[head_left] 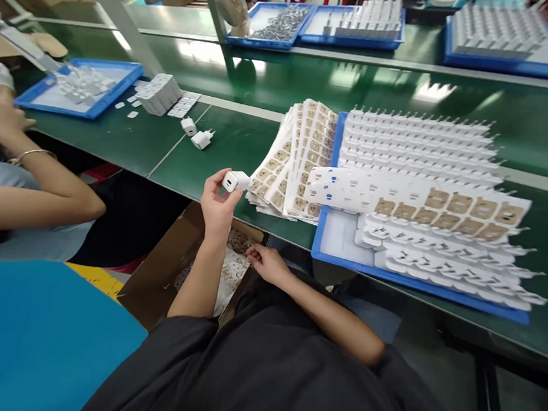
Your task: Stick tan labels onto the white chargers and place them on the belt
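Observation:
My left hand (219, 208) grips a white plug charger (236, 181) between thumb and fingers, just above the table's front edge. The charger's end with a dark port slot faces left. Lower and to the right, my right hand (269, 264) hovers over an open cardboard box, its fingertips pinched together; whatever they hold, if anything, is too small to make out. Beside the held charger lies a fanned pile of sticker sheets (301, 163) with tan backing. A partly used sticker sheet (400, 194) rests across rows of white chargers (414, 138) in a blue tray (341, 256).
Two loose chargers (202, 138) lie on the green table, near a block of stacked white pieces (159, 93). A co-worker's arm (35, 191) is at the left by another blue tray (90, 109). Blue trays (350, 41) line the rear shelf. The cardboard box (152, 284) holds scrap sheets.

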Demonstrator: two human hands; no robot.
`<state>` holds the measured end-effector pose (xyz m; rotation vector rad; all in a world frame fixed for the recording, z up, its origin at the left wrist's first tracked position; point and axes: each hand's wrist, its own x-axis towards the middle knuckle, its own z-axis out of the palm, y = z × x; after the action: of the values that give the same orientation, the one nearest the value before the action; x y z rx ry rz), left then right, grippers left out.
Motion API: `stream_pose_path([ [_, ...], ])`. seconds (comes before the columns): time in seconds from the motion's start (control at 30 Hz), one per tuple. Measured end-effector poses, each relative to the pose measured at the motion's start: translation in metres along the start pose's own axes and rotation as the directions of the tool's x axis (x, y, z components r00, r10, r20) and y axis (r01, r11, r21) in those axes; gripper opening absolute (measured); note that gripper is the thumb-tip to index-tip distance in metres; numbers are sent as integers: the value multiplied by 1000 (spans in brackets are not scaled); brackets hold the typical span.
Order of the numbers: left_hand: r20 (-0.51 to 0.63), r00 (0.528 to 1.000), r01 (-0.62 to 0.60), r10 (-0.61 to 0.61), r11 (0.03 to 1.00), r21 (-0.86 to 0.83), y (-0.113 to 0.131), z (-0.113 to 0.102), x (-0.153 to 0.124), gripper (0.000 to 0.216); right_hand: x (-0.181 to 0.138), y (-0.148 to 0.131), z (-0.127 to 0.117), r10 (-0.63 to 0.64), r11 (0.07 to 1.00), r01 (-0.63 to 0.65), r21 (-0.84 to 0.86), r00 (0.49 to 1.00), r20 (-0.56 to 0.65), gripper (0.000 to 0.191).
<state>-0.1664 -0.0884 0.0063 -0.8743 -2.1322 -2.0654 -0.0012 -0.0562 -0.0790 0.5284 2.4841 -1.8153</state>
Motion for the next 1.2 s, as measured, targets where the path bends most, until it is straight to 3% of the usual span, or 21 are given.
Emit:
stream_pose_path([
  [0.1, -83, 996, 38, -33, 997, 63, -22, -23, 18, 51, 41, 20, 40, 18, 998, -14, -61, 997, 76, 19],
  [0.17, -96, 993, 81, -71, 991, 105, -34, -34, 26, 50, 53, 33, 53, 24, 994, -11, -107, 991, 128, 25],
  [0.33, -66, 986, 167, -155, 947, 274, -56, -40, 58, 41, 44, 61, 48, -55, 975, 105, -194, 967, 249, 32],
  [0.47, -34, 992, 127, -124, 899, 419, -57, -28, 106, 32, 31, 63, 30, -86, 956, 161, -244, 952, 293, 19],
  [0.63, -38, 991, 132, -130, 854, 504, -50, -22, 148, 38, -3, 50, -8, -69, 951, 146, -271, 959, 273, 30],
  [0.77, -70, 996, 92, -60, 723, 685, -48, -18, 150, 38, -61, 17, -53, -101, 953, 174, -249, 955, 279, 29],
  [0.87, 119, 993, -96, 24, 755, 648, -24, 10, 131, 42, -112, -27, -96, -276, 932, 322, -166, 927, 253, 31],
  [0.9, 227, 973, -179, 49, 780, 599, -9, 26, 121, 40, -127, -42, -112, -332, 919, 364, -150, 921, 204, 31],
  [0.97, 460, 884, -308, 78, 838, 451, 30, 64, 99, 36, -150, -67, -146, -405, 897, 407, -172, 913, 48, 28],
  [1.03, 668, 733, -428, 127, 849, 308, 72, 108, 76, 37, -163, -80, -183, -442, 871, 381, -309, 883, -158, 25],
  [1.1, 825, 540, -487, 167, 861, 145, 110, 153, 56, 38, -167, -81, -222, -456, 836, 267, -480, 825, -335, 24],
  [1.2, 936, 319, -527, 149, 849, 45, 146, 214, 34, 40, -163, -68, -275, -498, 726, 18, -687, 702, -508, 22],
])
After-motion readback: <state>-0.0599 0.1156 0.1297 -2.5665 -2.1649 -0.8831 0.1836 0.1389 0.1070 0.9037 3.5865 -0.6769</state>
